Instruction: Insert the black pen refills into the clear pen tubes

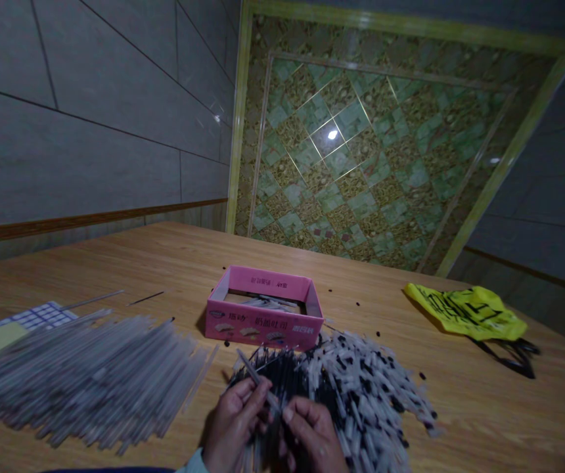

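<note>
Your left hand [236,420] and right hand [312,433] meet low in the middle of the view, close together and just above the near edge of the wooden table [484,407]. Both are curled narrow. Your left fingers pinch 1 thin tube [255,378], which slants up and away to the left. Your right thumb and forefinger close on its lower end, though the dim light and blur hide exactly how they grip.

Under and beyond your hands lies a heap of black-and-white refills [361,387], spreading to your right. To your left, well apart from it, a broad pile of clear tubes [80,381] lies roughly side by side on the table.

Just past the refill heap sits an open pink box [265,325] with a few pale pieces inside it. Small black specks [359,304] are scattered on the wood to the right of the box. Farther right lies a crumpled yellow bag [464,309] with dark handles. At the far left a gridded sheet [41,315] peeks out behind the clear tubes, with 2 loose sticks [92,300] lying near it.
</note>
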The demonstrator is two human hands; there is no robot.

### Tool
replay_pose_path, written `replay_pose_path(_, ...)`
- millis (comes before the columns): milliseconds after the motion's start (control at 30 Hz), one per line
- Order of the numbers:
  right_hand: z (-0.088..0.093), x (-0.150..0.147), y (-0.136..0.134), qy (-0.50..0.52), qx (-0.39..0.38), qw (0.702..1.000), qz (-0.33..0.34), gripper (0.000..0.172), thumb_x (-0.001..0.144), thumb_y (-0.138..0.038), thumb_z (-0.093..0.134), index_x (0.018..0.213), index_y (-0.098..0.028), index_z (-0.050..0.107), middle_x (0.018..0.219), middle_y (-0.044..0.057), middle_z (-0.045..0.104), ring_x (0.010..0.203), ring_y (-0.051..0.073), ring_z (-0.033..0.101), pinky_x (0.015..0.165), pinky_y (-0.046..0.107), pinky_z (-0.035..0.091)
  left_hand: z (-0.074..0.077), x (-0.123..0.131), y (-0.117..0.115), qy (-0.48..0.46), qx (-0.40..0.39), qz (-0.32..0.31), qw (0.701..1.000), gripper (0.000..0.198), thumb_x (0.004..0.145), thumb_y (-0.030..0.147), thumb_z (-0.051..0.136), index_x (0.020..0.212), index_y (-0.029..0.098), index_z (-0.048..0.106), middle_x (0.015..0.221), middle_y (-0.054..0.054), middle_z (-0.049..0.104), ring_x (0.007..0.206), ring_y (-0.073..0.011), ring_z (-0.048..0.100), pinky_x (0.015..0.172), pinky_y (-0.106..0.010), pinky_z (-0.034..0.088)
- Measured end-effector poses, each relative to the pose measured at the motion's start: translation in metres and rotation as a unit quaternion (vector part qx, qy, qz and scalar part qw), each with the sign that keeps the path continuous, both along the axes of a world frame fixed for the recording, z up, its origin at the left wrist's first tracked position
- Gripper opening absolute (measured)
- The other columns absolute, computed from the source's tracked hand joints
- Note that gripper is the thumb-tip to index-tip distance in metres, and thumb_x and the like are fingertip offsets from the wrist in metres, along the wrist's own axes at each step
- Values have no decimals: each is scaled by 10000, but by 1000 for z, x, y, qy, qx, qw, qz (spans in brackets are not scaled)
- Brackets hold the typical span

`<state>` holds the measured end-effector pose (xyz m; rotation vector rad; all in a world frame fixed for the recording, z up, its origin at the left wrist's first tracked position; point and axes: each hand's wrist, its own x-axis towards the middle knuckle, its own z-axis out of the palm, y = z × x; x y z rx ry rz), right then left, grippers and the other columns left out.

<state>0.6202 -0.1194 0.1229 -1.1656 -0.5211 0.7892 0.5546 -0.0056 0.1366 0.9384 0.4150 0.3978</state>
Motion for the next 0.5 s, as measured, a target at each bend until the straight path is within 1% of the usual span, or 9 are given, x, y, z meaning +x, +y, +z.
replay_pose_path(133,1,-2,0,-49,-36,998,5,431,736,-560,581,628,-149,503,474,-19,513,363,64,379,373,176,270,-3,1,1,5,-12,0,1000,293,649,369,699,802,134,615,542,20,587,448,-61,504,422,-160,343)
replay_pose_path(200,7,3,-4,-139,-68,988,-23,455,793,-569,486,597,-158,485,481,-22,482,403,82,388,399,192,282,-3,2,3,4,-14,3,1000,350,641,362,707,886,139,594,541,17,599,437,-66,501,420,-166,339)
replay_pose_path(233,11,7,-7,-206,-94,972,-60,453,823,-549,445,584,-165,476,494,-19,472,435,96,404,424,203,298,-3,1,3,2,-13,5,1000,386,640,359,708,934,143,580,544,13,607,432,-68,498,419,-168,334)
replay_pose_path(267,16,13,-11,-284,-124,945,-108,434,847,-509,425,581,-170,475,520,-12,476,485,116,435,463,217,322,-2,1,3,0,-10,4,1000,417,642,356,706,974,146,567,544,9,613,427,-69,491,417,-171,326)
replay_pose_path(300,20,21,-15,-365,-167,901,-164,385,862,-453,426,608,-172,498,564,2,499,547,139,469,509,232,343,0,1,3,-3,-6,3,1000,435,650,354,699,1004,145,558,540,8,613,423,-68,482,418,-172,319)
replay_pose_path(333,24,29,-18,-441,-216,846,-210,306,865,-386,444,671,-171,543,640,24,542,624,167,504,574,254,365,2,0,2,-4,-4,4,1000,441,660,352,689,1025,143,557,534,10,607,424,-68,472,420,-174,314)
replay_pose_path(367,27,37,-22,-500,-255,795,-233,213,854,-315,464,754,-171,584,737,53,580,716,198,529,647,278,380,4,-1,1,-5,-2,4,1000,437,668,351,681,1031,138,563,527,14,597,432,-69,468,427,-176,313)
replay_pose_path(433,27,53,-26,-575,-328,710,-239,165,824,-198,473,875,-171,628,850,91,599,830,237,533,724,309,381,7,-3,-1,-6,-1,2,1000,410,674,349,670,1011,128,590,509,27,563,451,-72,459,441,-181,314)
replay_pose_path(500,23,62,-27,-608,-388,653,-232,220,802,-148,479,945,-170,644,883,105,600,879,257,524,747,323,377,9,-5,-3,-5,2,-6,1000,372,678,354,661,968,125,620,496,37,529,461,-73,445,450,-185,309)
